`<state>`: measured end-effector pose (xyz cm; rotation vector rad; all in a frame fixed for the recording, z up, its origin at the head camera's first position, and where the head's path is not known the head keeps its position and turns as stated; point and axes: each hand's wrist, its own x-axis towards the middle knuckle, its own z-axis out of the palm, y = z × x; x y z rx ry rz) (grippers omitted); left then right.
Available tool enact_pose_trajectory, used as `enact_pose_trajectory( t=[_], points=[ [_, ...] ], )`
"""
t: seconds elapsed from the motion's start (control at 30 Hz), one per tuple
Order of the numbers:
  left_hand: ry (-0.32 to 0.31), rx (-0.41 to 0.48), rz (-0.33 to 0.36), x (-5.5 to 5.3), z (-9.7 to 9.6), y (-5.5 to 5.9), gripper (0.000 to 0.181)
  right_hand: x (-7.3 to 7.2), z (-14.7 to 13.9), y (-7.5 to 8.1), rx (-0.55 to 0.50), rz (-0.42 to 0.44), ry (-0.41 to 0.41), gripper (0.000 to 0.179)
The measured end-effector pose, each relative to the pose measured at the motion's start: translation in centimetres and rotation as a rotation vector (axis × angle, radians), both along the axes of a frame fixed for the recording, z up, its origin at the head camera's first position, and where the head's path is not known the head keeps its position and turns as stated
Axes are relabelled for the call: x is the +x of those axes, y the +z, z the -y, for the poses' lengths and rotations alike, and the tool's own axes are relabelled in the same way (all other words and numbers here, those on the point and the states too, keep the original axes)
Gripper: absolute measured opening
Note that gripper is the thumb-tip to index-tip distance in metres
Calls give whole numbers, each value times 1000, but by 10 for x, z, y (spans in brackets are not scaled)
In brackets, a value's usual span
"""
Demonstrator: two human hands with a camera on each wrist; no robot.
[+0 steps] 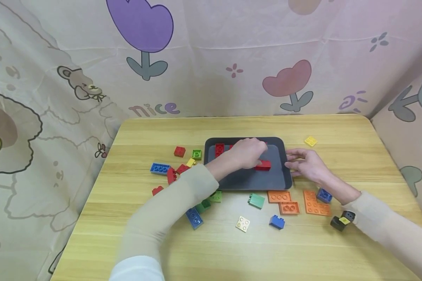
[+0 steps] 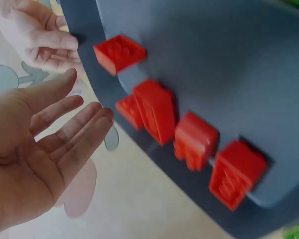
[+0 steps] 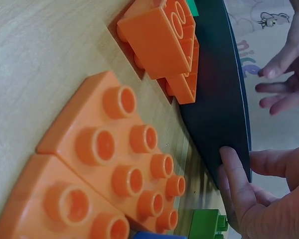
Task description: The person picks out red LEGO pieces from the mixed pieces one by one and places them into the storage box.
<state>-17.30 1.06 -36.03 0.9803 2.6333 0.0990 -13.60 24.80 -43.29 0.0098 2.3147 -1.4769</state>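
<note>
In the head view, a red brick [image 1: 263,166] lay crosswise in the tray [image 1: 254,181], just right of the nearer left hand [image 1: 247,153], which the left-wrist view showed released, the right-wrist view showing the right hand [image 3: 281,211] unclenched, touching the tray's wall.

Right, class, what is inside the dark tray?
Several red bricks lie in the tray. In the head view, the left hand and forearm cover part of it, so anything directly beneath is hidden there.
</note>
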Motion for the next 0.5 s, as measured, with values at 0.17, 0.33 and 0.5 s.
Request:
enact_pose_trajectory(
  t=[0.17, 0.33, 0.5],
  points=[
    [25, 22, -14, -1, 24, 9, 45, 0, 1, 2, -12, 2, -3, 60],
    [69, 51, -6, -5, 51, 18, 49, 1, 2, 4, -18, 1, 3, 60],
    [146, 51, -13, -9, 84, 23, 49, 2, 1, 3, -23, 3, 5, 59]
  ],
)
